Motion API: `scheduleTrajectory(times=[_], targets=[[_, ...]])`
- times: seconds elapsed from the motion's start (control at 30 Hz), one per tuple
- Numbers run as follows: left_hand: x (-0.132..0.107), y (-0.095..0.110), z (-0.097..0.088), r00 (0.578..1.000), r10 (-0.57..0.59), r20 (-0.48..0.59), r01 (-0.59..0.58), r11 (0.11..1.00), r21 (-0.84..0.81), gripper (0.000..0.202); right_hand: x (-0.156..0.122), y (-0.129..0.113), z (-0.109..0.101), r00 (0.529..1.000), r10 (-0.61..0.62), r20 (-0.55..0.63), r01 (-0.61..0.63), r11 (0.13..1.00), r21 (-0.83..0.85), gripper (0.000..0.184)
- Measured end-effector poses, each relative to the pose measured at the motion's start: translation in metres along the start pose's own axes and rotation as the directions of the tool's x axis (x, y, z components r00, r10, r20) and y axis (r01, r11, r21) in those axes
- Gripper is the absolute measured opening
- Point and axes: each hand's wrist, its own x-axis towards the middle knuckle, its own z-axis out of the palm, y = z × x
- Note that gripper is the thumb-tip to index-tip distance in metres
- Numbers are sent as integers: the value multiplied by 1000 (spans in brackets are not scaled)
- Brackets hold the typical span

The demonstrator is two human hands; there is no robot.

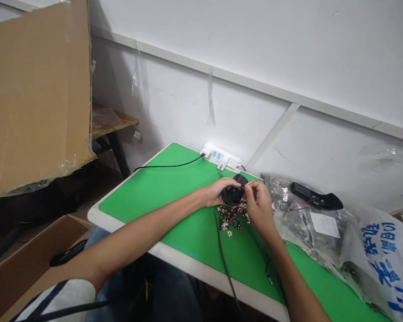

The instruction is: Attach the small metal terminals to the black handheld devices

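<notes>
My left hand (217, 191) is closed around a black plastic housing (233, 197) with a rounded end, held above the green table mat. Against its right side, my right hand (259, 203) pinches a thin red wire (255, 181) that crosses the housing. The fingertips hide part of the wire. Just below both hands lies a heap of small shiny metal pieces (230, 218). A similar black part (317, 197) with red wire rests on a plastic bag to the right.
A white power strip (220, 156) with plugs sits at the table's back edge, and a black cable (171, 166) runs left from it. Clear plastic bags (302, 223) cover the right side. A cardboard box (20, 241) stands at lower left, a large cardboard sheet (40, 94) above it.
</notes>
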Motion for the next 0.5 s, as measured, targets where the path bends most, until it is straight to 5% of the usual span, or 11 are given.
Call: scheduleTrajectory(times=[0.17,0.5], targets=[[1,0,1,998,51,-44,-52,998,-19,13,4,0,-6,995,-12,96,4,997,80,24],[1,-1,3,989,108,-100,-108,994,9,19,4,1,-5,994,-10,107,3,998,58,21]])
